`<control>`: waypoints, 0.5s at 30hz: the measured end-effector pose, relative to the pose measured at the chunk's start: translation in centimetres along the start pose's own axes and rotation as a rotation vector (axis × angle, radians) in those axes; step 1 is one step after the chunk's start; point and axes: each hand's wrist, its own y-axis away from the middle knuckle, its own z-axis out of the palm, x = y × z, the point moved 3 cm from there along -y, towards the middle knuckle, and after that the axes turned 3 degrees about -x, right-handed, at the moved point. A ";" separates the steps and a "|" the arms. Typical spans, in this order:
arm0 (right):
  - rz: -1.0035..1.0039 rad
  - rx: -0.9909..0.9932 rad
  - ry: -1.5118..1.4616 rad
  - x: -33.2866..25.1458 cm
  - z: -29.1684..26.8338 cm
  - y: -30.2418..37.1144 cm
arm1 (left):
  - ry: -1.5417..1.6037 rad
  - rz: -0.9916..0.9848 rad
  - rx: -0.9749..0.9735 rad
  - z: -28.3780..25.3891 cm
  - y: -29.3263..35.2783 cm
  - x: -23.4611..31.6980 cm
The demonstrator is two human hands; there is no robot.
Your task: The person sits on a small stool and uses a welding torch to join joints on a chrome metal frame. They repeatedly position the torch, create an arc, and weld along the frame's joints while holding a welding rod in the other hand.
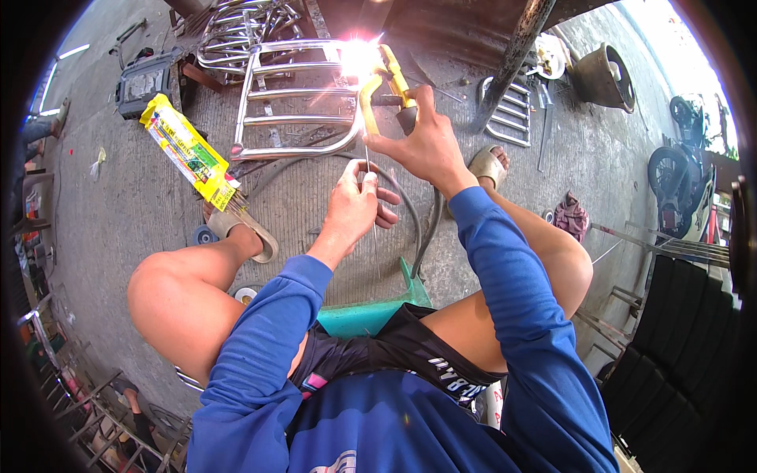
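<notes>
Right hand closed around yellow holder, just below bright arc at rack edge. Left hand below holder, fingers pinching thin rod running up toward holder. Rack lies on concrete. Yellow packet left of rack. Hose curves below rack.
</notes>
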 end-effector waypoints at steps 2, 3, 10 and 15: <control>0.014 -0.012 -0.011 0.1 0.0 0.0 | -0.005 0.004 -0.001 0.0 0.0 0.0; 0.025 -0.021 -0.015 0.2 0.0 0.0 | -0.006 0.012 -0.001 0.0 0.0 0.0; -0.359 0.179 0.040 0.0 0.2 -0.1 | -0.008 0.046 0.008 0.2 0.1 -0.1; -0.039 0.028 0.022 0.9 0.1 -0.3 | -0.007 0.064 0.012 0.2 0.1 -0.1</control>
